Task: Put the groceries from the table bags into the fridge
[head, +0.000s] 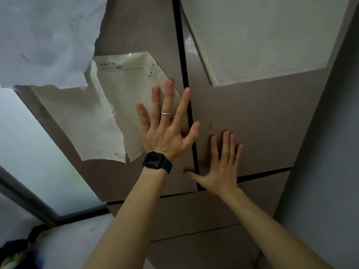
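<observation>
Fridge (252,113) fills the view, upper doors shut, w/ a dark door seam (189,105) running down btw them. Left hand (165,136) lies flat on the door just left of the seam, fingers straight & spread, thumb tip over the seam; it has a black watch (157,162) and a ring (165,113). Right hand (223,167) lies flat just right of the seam, lower down, thumb reaching across it. Hands apart, holding nothing. Torn paper sheet (120,105) is stuck left of the seam, pale panel (262,39) right of it. Dark bag (13,253), sth green inside, sits far left of the seam, blurred.

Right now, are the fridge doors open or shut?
Shut: the fridge doors lie flush, a thin dark seam between them; left hand and right hand rest flat on them.
</observation>
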`<state>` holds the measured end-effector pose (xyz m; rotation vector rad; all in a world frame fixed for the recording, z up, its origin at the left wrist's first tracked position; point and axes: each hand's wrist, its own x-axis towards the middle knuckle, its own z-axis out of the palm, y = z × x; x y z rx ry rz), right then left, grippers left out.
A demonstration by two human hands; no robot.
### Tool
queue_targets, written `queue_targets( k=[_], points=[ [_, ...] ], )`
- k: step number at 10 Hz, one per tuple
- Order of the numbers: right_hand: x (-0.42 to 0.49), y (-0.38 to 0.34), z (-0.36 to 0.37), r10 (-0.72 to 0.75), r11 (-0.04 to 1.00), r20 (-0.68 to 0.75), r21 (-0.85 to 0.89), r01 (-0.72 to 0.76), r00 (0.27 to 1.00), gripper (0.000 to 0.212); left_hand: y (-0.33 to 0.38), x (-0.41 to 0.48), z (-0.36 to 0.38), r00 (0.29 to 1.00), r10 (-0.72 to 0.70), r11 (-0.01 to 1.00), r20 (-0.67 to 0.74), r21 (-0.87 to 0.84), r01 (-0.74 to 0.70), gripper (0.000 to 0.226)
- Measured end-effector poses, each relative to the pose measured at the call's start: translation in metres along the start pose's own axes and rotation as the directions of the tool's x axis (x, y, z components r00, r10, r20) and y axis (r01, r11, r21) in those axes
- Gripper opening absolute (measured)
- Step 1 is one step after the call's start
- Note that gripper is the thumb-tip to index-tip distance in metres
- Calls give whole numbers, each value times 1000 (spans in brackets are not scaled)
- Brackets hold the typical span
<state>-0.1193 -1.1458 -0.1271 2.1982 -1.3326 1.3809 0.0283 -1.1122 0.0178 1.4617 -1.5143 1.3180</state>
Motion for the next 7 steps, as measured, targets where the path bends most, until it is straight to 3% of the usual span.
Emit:
queue_targets(
  k=[2, 3, 5, 6, 7],
  points=[
    [7, 5, 23, -32, 998, -126, -58, 25, 992, 128, 0, 7, 27, 999, -22, 998, -35, 55, 24, 76],
    [1, 6, 21, -26, 997, -120, -76, 17, 992, 126, 1, 3, 25, 998, -31, 998, -45, 54, 33, 74],
    [-2, 2, -10, 11, 981, 113, -196, 12, 994, 115, 0, 4, 20, 998, -47, 998, 47, 52, 44, 74],
    [-4, 1, -39, -25, 986, 239, -153, 63, 971, 103, -1, 5, 15, 994, -45, 997, 101, 65, 39, 75],
    [10, 21, -95, -114, 988, 469, -43, 151, 876, 91, 1, 5, 11, 991, -48, 997, 123, 69, 40, 74]
  ],
)
